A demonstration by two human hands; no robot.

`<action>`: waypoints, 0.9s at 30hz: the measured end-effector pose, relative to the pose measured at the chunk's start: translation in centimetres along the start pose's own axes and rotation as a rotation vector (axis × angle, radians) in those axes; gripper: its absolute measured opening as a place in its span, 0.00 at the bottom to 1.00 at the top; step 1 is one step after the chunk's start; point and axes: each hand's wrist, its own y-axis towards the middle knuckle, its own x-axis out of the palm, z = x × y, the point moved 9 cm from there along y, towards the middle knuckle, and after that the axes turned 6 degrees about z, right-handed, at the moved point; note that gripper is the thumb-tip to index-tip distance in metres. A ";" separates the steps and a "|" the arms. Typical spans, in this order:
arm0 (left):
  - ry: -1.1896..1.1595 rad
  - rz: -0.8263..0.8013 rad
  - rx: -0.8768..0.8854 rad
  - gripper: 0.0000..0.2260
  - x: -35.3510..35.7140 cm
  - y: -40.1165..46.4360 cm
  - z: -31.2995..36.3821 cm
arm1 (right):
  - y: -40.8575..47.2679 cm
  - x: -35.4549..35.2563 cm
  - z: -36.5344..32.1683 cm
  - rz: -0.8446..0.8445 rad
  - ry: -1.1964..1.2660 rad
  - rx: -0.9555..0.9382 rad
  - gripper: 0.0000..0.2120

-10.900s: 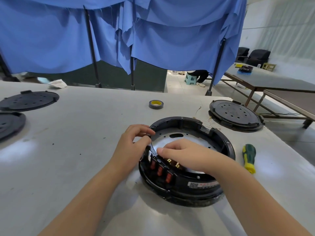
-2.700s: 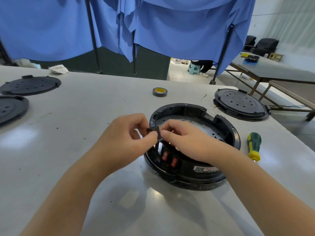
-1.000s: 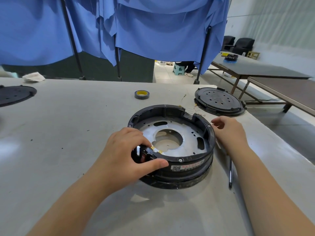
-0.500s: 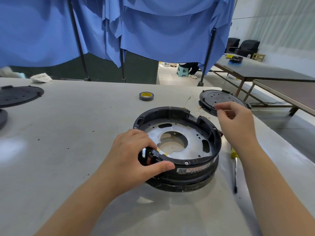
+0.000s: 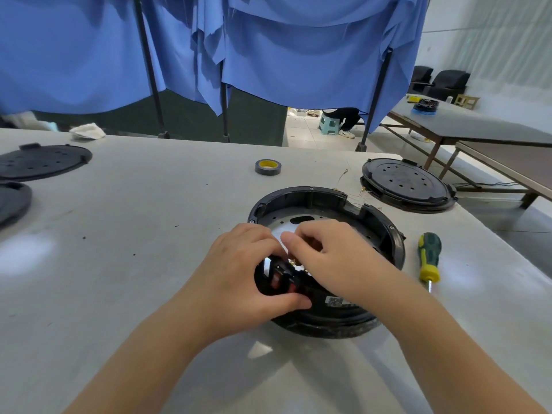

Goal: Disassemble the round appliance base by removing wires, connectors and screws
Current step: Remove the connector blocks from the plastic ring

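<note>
The round black appliance base [image 5: 385, 234] lies open side up on the grey table, a silver metal plate inside it. At its near rim sits a black connector block [image 5: 279, 277] with red terminals. My left hand [image 5: 242, 279] grips that near rim, thumb pressed on the outer wall, fingers curled over the top. My right hand [image 5: 331, 258] reaches in from the right with curled fingers at the terminals beside the block; what the fingertips pinch is hidden.
A green and yellow screwdriver [image 5: 429, 255] lies right of the base. A black round cover [image 5: 406, 185] with thin loose wires sits at the back right, a tape roll [image 5: 268, 167] behind the base, more black covers [image 5: 41, 161] at far left. Blue curtains hang behind.
My right hand came back from the right side above the screwdriver and now works at the terminals on the near rim. My left hand kept its grip on the rim.
</note>
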 end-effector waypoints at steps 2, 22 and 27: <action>-0.013 0.014 0.002 0.23 -0.1 0.0 0.1 | 0.0 0.0 0.1 0.008 -0.004 0.023 0.20; 0.047 0.064 0.060 0.22 1.2 0.3 0.9 | -0.1 0.2 0.8 -0.047 0.177 0.127 0.20; 0.008 0.036 0.050 0.20 1.6 0.5 1.0 | 0.0 0.4 1.1 -0.069 0.196 0.149 0.22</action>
